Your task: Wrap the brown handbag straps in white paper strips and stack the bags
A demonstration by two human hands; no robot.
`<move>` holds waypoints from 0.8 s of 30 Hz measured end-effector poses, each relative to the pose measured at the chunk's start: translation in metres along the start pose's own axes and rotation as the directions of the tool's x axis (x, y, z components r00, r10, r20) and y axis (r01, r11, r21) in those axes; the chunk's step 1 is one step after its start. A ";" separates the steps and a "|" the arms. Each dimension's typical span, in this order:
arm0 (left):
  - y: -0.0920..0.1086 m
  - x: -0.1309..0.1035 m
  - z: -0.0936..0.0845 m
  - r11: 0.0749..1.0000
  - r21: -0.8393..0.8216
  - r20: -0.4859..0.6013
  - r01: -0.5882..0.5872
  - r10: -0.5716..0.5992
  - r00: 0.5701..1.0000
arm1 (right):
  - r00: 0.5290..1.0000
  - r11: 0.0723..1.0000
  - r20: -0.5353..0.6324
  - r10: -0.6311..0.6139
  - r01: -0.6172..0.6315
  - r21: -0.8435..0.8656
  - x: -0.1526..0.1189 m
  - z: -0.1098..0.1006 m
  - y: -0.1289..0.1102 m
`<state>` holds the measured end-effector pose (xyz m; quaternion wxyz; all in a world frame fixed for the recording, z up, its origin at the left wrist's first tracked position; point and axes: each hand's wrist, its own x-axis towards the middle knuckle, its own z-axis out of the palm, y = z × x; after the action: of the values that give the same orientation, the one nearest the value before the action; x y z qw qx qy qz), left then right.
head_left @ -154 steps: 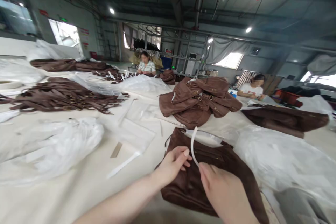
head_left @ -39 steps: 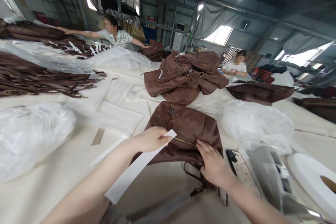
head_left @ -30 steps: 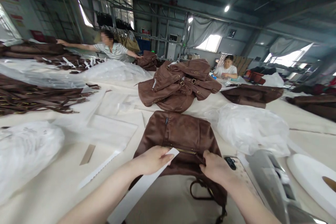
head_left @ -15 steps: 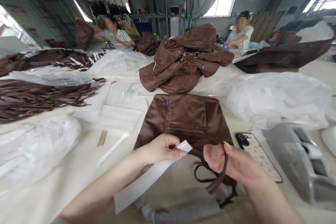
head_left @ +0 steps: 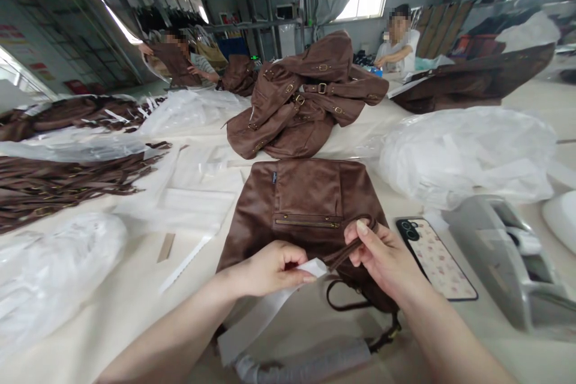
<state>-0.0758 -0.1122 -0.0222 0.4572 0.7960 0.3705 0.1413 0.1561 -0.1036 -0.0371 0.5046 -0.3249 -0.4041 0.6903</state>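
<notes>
A brown leather bag [head_left: 308, 192] with a zipped pocket lies flat in front of me. My left hand [head_left: 279, 267] pinches a long white paper strip [head_left: 265, 315], whose folded end sticks out past the fingertips. Over the bag's right side, my right hand [head_left: 378, 255] is closed on a thin brown leather cord [head_left: 348, 249], looped at the top. The cord's lower ends meet or lie close by the strip's tip; whether they touch is unclear. Below hangs another cord loop, and a plastic-wrapped handle [head_left: 315, 363] lies nearest me.
Stacked brown bags [head_left: 306, 96] rise behind. Brown straps [head_left: 67, 183] lie left, plastic bags [head_left: 468, 153] on both sides. A phone [head_left: 436, 258] and a grey tape dispenser [head_left: 508, 264] are at right. Two people work across the table, one holding up a brown piece [head_left: 175, 63].
My right hand has turned and now pinches the cord higher, bringing its ends toward the strip's tip. The view has shifted slightly. The person at far left has raised and spread the brown piece.
</notes>
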 end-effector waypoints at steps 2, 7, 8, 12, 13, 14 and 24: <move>-0.002 0.000 0.001 1.000 0.004 -0.004 -0.009 0.009 1.000 | 1.000 1.000 0.013 -0.010 0.010 -0.012 0.000 0.001 0.002; -0.006 0.000 0.002 1.000 0.020 0.025 -0.014 0.014 1.000 | 0.997 1.000 0.070 0.021 -0.021 -0.012 0.001 -0.001 0.007; -0.006 0.000 0.002 1.000 0.024 0.029 -0.017 0.016 0.999 | 0.997 0.999 0.068 0.031 -0.029 -0.020 0.001 -0.002 0.008; -0.005 0.000 0.002 0.997 0.048 0.024 -0.054 0.053 0.998 | 0.997 0.993 0.023 0.070 -0.068 -0.094 0.003 -0.002 0.010; -0.005 0.000 0.003 0.996 0.054 0.022 -0.066 0.065 0.998 | 0.997 0.990 0.014 0.075 -0.073 -0.118 0.003 -0.001 0.010; -0.004 0.000 0.003 0.996 0.057 0.023 -0.072 0.071 0.997 | 0.997 0.987 0.009 0.077 -0.075 -0.145 0.004 0.000 0.010; -0.006 0.002 0.006 0.999 -0.030 0.011 0.033 -0.033 0.999 | 0.995 0.881 0.081 0.062 -0.016 -0.474 0.000 0.013 0.015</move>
<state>-0.0741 -0.1129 -0.0310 0.4733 0.7835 0.3791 0.1354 0.1388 -0.1088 -0.0443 0.3767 -0.4133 -0.5766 0.5957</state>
